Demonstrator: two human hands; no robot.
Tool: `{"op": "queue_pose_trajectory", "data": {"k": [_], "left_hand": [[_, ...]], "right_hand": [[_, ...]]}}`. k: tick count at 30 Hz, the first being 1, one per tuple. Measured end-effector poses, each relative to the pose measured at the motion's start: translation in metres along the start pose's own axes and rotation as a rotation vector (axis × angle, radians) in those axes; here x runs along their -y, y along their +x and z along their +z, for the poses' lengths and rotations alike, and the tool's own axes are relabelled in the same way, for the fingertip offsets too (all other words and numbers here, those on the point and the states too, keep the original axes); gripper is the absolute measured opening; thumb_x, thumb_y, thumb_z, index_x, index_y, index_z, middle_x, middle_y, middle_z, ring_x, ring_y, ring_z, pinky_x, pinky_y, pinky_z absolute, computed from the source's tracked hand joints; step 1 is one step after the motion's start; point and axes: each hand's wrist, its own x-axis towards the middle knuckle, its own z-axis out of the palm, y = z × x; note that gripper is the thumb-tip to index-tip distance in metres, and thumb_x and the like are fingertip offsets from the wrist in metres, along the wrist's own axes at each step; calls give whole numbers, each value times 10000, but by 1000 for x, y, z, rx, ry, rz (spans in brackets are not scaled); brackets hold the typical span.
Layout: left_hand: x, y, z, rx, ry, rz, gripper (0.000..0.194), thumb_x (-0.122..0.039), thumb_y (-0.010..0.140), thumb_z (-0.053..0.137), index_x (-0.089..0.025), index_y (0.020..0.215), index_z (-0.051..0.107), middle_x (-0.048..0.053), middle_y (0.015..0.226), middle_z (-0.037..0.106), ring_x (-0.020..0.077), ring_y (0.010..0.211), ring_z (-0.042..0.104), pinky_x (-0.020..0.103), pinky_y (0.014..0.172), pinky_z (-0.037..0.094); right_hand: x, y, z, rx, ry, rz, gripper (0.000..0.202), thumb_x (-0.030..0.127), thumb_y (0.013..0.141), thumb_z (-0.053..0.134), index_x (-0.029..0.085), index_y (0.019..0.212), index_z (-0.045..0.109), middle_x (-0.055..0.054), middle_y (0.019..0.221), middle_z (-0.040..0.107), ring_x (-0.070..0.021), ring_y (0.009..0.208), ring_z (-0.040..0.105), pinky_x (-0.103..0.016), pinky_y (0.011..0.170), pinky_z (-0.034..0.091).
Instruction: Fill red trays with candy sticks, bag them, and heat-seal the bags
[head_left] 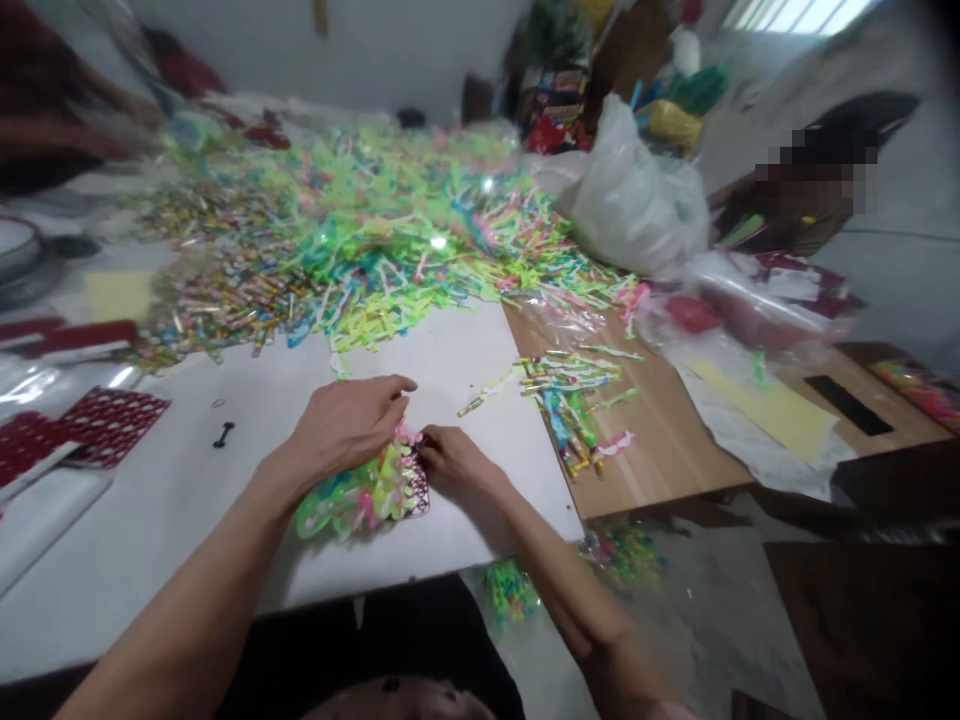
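A dark red card with cut-out holes lies on the white board before me, much of it covered by green, yellow and pink plastic pieces. Above these pieces reaches my left hand, its index finger stretched to the right and the other fingers partly hidden. My right hand is at the card's upper right edge, fingers bent together beside a pink piece. What is between those fingertips is too small to make out.
A large heap of green plastic strips fills the back. Loose strips with gold ends lie on a brown board at right. More red perforated cards and a small black piece lie left. Other people sit at both sides.
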Motion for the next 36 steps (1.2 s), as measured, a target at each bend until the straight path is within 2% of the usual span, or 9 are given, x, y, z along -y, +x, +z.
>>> {"op": "queue_pose_trajectory", "data": {"k": [2,5,10,13,17,24,29,33,36], "left_hand": [[2,0,1,-3,6,8,495,-397,904,240,-274,1259,562,53,1120,690,307,1031,631,420,844,457],[7,1,4,-34,27,-1,522,-422,903,223,-263,1280,546,78,1118,689,331,1019,633,444,833,458],[8,2,6,-15,21,23,533,-427,899,229,-243,1262,573,95,1087,697,346,1001,637,454,825,465],[6,2,4,-60,54,-3,507,-434,888,279,-256,1248,588,82,1108,691,349,1017,629,457,830,465],[4,7,3,-67,55,0,480,-418,890,303,-265,1249,583,59,1096,694,320,1034,623,434,852,463],[3,3,4,-73,47,-8,453,-411,894,308,-289,1228,588,25,1017,714,273,983,646,379,839,470],[1,1,1,-61,10,-1,478,-453,898,298,-276,1239,582,43,1068,702,298,1040,621,407,875,454],[0,3,1,-28,1,-35,568,-600,873,282,-279,1229,587,50,1032,709,323,1000,632,445,867,456],[0,5,3,-12,3,-23,584,-633,837,329,-296,1252,564,45,1053,705,325,980,639,444,849,464]], "right_hand": [[-16,3,-18,-15,42,17,229,250,920,514,165,1113,604,-56,913,694,-163,838,629,-229,725,428],[-29,8,-33,-215,-182,317,290,307,944,463,140,1145,589,-131,1005,683,-218,935,631,-288,767,447],[-32,-16,-2,-266,-327,428,224,219,941,390,168,1049,580,-131,950,664,-216,862,637,-308,725,453],[-34,-49,9,-415,-21,372,193,237,907,441,184,1056,552,-66,843,655,-182,749,617,-281,671,438],[-32,-62,11,-602,589,190,436,315,810,571,179,1209,460,24,747,610,-137,634,570,-242,607,435],[-3,-32,48,-475,711,163,233,318,844,505,142,969,594,-15,722,623,-149,656,574,-246,609,447],[6,-28,35,-370,318,126,216,252,913,438,142,1007,599,-101,1001,650,-182,926,595,-279,833,450],[26,-25,29,-191,-35,217,221,141,896,402,127,1029,578,-121,954,643,-210,824,607,-301,739,472],[44,-20,33,-199,-197,173,270,88,870,375,86,1081,543,-147,972,632,-229,809,602,-317,689,482]]}}
